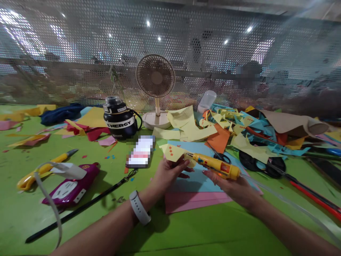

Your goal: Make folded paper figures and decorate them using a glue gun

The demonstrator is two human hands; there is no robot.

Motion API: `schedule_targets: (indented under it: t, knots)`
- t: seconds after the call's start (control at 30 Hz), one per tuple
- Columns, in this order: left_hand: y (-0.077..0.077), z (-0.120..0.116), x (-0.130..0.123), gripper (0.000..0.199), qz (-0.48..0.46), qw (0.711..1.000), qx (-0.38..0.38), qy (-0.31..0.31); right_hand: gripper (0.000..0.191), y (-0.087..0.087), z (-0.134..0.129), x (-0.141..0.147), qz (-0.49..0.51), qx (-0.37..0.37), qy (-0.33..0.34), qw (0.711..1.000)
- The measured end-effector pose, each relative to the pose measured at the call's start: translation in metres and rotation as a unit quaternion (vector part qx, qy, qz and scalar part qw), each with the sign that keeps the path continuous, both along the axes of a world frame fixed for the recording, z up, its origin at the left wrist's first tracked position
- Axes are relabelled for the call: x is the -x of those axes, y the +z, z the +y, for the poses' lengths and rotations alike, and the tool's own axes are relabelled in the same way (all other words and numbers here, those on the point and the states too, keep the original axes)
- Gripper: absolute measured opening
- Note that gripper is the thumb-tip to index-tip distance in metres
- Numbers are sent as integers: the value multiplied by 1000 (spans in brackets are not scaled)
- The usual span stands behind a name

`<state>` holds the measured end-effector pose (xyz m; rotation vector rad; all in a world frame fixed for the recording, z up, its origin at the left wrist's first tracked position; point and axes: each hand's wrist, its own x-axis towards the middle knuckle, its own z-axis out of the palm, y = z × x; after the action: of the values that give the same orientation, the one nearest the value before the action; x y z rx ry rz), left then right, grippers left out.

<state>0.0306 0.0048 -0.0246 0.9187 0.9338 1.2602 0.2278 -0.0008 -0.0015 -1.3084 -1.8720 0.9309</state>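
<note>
My left hand [170,176], with a white band on the wrist, pinches a pale yellow paper piece [169,151] that carries small orange diamonds. In my right hand [231,186] is a yellow corded hot glue gun [215,165], shaped like a thick pen, with a small orange light on its body. Its metal tip points left and lies close to the yellow paper's right edge; whether they touch I cannot tell. Beneath both hands are a light blue sheet [202,183] and pink sheets [186,203]. Small black scissors [222,156] lie just behind the glue gun.
Paper scraps [247,124] heap up at the back right, near black-handled scissors [262,163]. A phone [141,151], black flask [119,121] and fan [156,76] stand or lie ahead. At left are a purple power strip [71,188] and a yellow-handled tool [45,170].
</note>
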Motion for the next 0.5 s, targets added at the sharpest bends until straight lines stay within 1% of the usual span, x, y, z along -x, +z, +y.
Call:
schedule_targets:
  t: [0.2,0.5]
  knots:
    - [1,-1,0,37,0,1000,1,-3,35,9,-2,2,-5,15,9,1000]
    - [1,-2,1,33,18,1000,-3,-1,28,6,-1,1,21,0,20,1000]
